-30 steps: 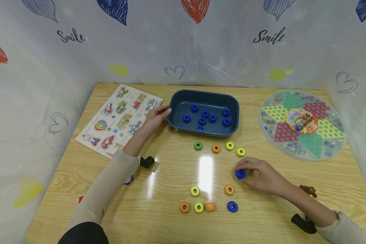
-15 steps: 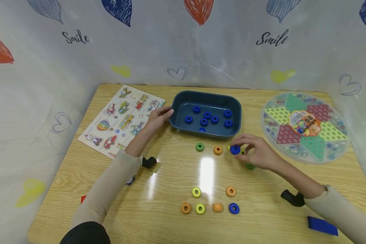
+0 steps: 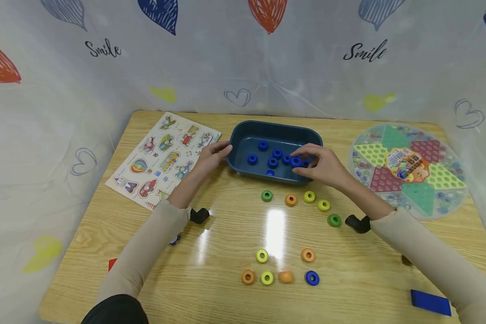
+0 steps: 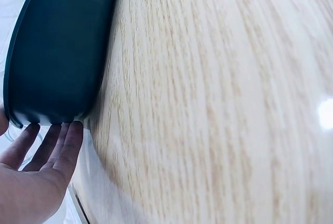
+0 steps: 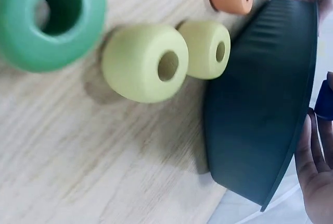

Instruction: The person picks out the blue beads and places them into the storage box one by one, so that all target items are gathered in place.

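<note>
My left hand point(image 3: 212, 157) holds the left end of a dark teal plastic tray point(image 3: 243, 173). In the left wrist view its fingertips press the tray's point(image 4: 57, 52) outer wall, the thumb near the rim. Over the tray's right part, my right hand point(image 3: 321, 164) pinches a blue ring-shaped bead point(image 3: 295, 162) between thumb and fingers. Several blue beads point(image 3: 263, 145) lie inside; the hand partly covers those at the right. The right wrist view catches only part of the held blue bead point(image 5: 325, 100), above the rim at its right edge.
Green point(image 3: 267, 195), orange point(image 3: 290, 200) and yellow beads point(image 3: 309, 196) lie before the tray. Nearer sit more orange and yellow beads and one blue bead point(image 3: 312, 278). A picture puzzle board point(image 3: 162, 157) is left, a round Chinese checkers board point(image 3: 409, 168) right, a blue block point(image 3: 430, 303) front right.
My right hand has carried the blue bead from the table's right side, up past the yellow beads, to over the tray. My left hand stays at the tray's end.
</note>
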`<state>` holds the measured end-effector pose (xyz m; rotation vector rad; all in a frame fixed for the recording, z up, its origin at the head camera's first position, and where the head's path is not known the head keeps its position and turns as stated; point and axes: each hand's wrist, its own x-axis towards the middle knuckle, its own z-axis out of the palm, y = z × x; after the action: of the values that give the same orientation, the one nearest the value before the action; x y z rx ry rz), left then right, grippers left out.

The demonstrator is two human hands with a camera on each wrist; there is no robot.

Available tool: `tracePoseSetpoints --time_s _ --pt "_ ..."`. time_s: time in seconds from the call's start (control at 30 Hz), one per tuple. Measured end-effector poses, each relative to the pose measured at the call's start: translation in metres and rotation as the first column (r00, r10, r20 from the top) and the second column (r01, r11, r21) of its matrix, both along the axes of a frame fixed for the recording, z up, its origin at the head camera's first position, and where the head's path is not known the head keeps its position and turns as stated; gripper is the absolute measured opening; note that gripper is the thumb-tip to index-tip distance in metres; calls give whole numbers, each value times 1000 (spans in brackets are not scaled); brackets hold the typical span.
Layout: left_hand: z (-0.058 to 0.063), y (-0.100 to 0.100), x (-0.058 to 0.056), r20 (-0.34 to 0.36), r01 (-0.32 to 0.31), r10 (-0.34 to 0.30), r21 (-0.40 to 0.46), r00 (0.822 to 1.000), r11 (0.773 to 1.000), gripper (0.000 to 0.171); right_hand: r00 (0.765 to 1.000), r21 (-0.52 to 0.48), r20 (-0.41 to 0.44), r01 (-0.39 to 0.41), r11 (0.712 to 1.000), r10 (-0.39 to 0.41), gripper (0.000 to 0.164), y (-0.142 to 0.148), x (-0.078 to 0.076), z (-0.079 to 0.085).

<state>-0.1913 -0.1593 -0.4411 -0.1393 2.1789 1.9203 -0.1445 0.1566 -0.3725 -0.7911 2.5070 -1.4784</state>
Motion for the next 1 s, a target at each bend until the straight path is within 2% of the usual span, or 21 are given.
tracePoseSetpoints --time_s 0.27,0.67,0.83,1.0 --pt "-1 1 0 -4 3 -3 8 1000 1000 41 999 14 -26 26 1000 -26 30 -4 -8 -1" --pt "2 0 2 -9 8 -8 5 1000 1000 41 1000 -36 -13 2 999 -2 35 3 -4 -1" --pt "2 0 2 3 7 -7 8 1000 1000 41 999 -82 16 -31 996 32 35 7 7 6" --pt "2 1 1 0 5 -5 -23 1000 1000 42 994 -111 39 -100 989 105 39 15 29 7"
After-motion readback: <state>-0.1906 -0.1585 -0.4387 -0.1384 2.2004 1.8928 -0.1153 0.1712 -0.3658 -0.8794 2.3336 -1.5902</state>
